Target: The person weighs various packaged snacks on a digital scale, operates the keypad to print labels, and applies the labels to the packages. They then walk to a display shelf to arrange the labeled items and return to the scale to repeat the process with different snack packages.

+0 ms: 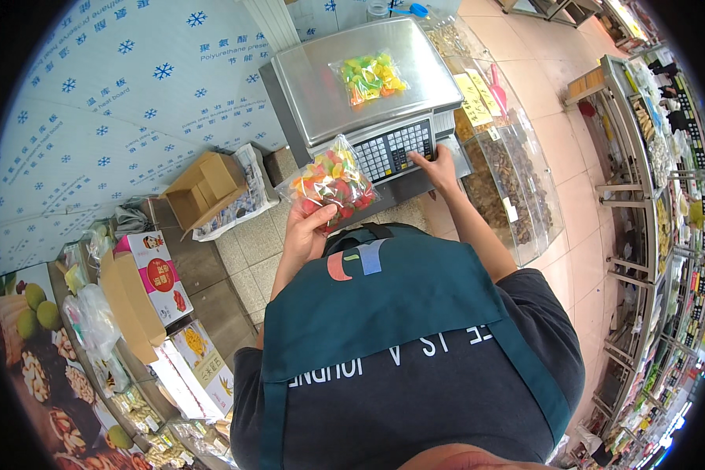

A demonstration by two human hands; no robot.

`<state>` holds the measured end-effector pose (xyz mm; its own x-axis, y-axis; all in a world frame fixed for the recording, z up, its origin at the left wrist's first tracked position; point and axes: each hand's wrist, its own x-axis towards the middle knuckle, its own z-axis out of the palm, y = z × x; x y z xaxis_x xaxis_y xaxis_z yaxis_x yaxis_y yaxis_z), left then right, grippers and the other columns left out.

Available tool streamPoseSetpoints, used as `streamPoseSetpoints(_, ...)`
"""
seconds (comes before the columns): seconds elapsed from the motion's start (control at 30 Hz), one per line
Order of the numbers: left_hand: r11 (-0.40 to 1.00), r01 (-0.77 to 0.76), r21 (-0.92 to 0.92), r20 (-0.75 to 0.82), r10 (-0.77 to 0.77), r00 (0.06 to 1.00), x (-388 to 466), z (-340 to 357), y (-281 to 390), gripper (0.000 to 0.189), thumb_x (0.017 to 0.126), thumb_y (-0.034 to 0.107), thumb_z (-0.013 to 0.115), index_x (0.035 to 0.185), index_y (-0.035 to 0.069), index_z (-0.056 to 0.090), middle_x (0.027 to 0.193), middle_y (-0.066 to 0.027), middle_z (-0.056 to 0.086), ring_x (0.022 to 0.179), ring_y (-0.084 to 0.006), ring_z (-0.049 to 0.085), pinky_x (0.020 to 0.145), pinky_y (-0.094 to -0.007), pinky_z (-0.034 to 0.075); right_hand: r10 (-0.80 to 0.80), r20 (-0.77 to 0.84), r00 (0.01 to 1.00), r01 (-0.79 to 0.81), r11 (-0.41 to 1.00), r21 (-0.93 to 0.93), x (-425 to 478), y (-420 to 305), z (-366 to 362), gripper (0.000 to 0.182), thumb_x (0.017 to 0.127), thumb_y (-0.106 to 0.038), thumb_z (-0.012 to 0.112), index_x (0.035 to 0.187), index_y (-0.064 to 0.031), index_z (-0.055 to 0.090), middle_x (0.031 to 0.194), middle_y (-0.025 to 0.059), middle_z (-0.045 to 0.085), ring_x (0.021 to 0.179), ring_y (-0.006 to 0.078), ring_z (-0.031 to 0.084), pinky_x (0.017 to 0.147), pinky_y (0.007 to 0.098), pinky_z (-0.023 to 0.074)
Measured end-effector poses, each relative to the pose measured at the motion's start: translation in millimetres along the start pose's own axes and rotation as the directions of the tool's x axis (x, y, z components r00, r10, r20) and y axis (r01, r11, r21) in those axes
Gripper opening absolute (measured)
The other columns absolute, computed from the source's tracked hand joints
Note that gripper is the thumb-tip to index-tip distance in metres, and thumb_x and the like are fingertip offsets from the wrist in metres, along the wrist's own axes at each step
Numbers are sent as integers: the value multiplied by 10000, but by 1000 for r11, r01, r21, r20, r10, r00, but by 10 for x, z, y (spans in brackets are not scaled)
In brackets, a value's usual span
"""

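My left hand [309,230] grips a clear plastic bag of colourful gummy candies [335,185], red at the bottom and orange, yellow and green above. In front of me stands a label-printing weighing scale with a steel pan [317,88]. On that pan lies a second clear bag of candies [371,79], mostly green and yellow with some orange. My right hand [437,167] is at the right end of the scale's keypad [393,150]. Its thumb reaches over the lower right keys, and the other fingers are partly hidden at the scale's edge.
Clear bins of dried goods [505,182] with a pink scoop [496,91] border the scale's right side. An open cardboard box [205,191] sits in a paper-lined white crate [264,202] to the left. Nearer left are printed cartons [158,276]. Shop shelving [634,194] runs along the far right.
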<state>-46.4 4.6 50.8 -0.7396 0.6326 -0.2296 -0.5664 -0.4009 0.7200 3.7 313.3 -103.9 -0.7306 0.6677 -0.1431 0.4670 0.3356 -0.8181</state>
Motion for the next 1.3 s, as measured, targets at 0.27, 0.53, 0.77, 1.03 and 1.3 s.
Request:
streamPoseSetpoints(0.27,1000,29,-10,-53,-30,998,-21,78,38,517,833,-21,571,1324,-23,413,1239,-132,561,1153,-242,552,1006,-395,425,66,-39,997,-70,990,-121,-99,-116,44,929,629,-538,812,1252,47,446,1175,204,497,1099,342,514,918,417,434)
streamPoseSetpoints(0.53,999,-3,-43,-39,2,999,-8,-15,46,527,829,-31,570,1333,-22,417,1277,-140,544,1181,-258,538,1022,-420,416,-22,-178,984,-33,954,-298,-497,-318,335,1299,572,-559,829,1456,41,90,1459,242,272,1359,377,262,1070,513,266)
streamPoseSetpoints(0.77,994,78,-78,-15,-79,997,61,-10,76,627,789,-90,585,1371,55,404,1326,-102,515,1232,-252,495,1036,-418,398,-180,-51,982,184,979,84,-163,86,144,841,678,-327,839,1299,55,421,1180,193,569,1053,277,569,920,371,451)
streamPoseSetpoints(1.03,994,100,-52,-41,-102,994,91,-46,93,635,793,-73,604,1373,39,372,1301,-109,523,1206,-246,514,1024,-403,408,-60,347,936,-105,894,435,216,500,-244,228,894,-160,660,1021,18,597,847,38,648,762,107,609,700,245,498)
streamPoseSetpoints(1.3,995,71,-66,-49,-74,996,27,-31,72,631,805,-68,586,1384,44,362,1303,-112,520,1205,-249,514,1016,-405,417,113,349,930,-280,832,478,388,172,-402,353,874,-344,662,1057,-45,623,791,-30,588,714,78,520,655,228,417)
